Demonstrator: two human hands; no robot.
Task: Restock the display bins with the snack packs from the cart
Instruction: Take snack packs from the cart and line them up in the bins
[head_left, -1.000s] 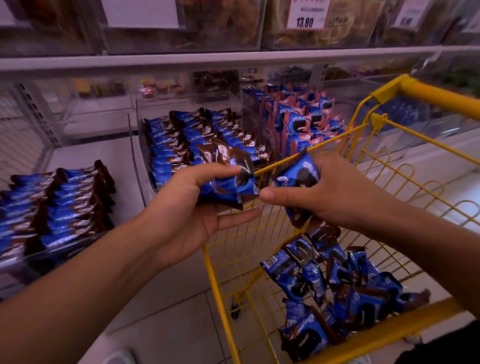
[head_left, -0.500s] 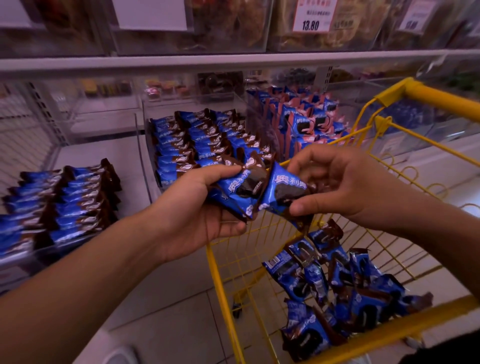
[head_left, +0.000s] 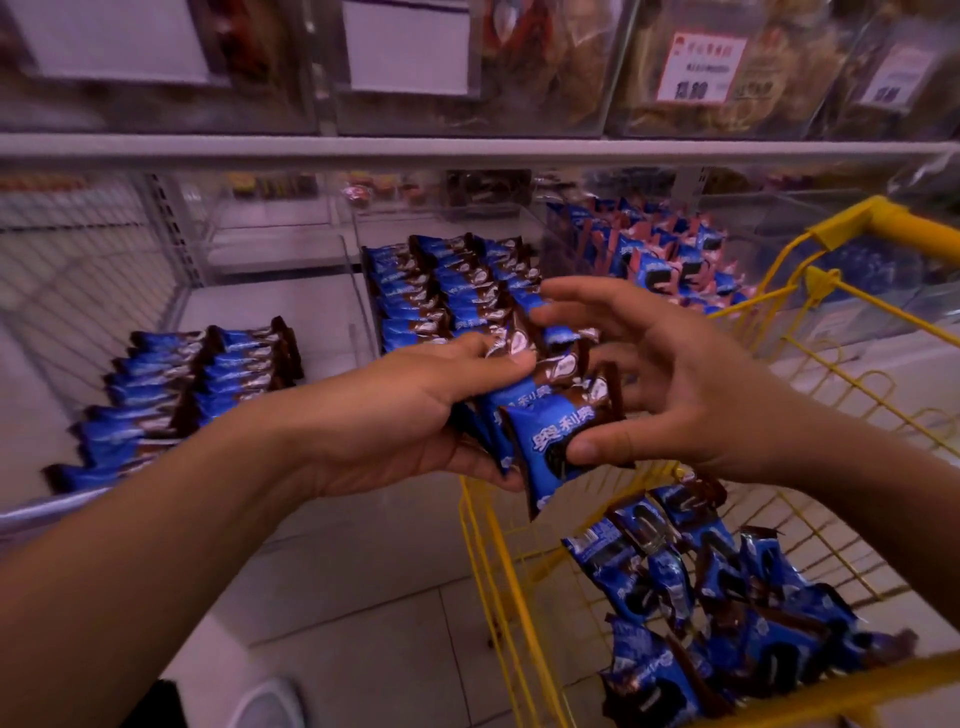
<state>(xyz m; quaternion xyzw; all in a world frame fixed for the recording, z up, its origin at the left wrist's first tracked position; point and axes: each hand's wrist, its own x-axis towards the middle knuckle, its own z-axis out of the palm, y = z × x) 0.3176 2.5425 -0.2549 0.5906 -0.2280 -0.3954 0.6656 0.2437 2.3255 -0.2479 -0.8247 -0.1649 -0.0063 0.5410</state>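
Observation:
My left hand (head_left: 415, 415) grips a stack of blue-and-brown snack packs (head_left: 545, 431) above the left rim of the yellow wire cart (head_left: 498, 587). My right hand (head_left: 670, 384) is spread over the stack from the right, thumb pressed on the front pack and fingers extended past the top. Several loose packs (head_left: 717, 613) lie in the cart's bottom. Behind my hands, a clear display bin (head_left: 363, 291) holds neat rows of the same packs (head_left: 441, 291).
A lower bin at left holds two rows of blue packs (head_left: 192, 384). A bin of blue-and-pink packs (head_left: 660, 260) stands right of the middle bin. A grey shelf edge (head_left: 467, 148) runs overhead with price-tagged bins above. Pale floor tiles lie below.
My right hand set its pack against the stack in my left hand and opened its fingers over it. Both hands rose slightly toward the middle bin.

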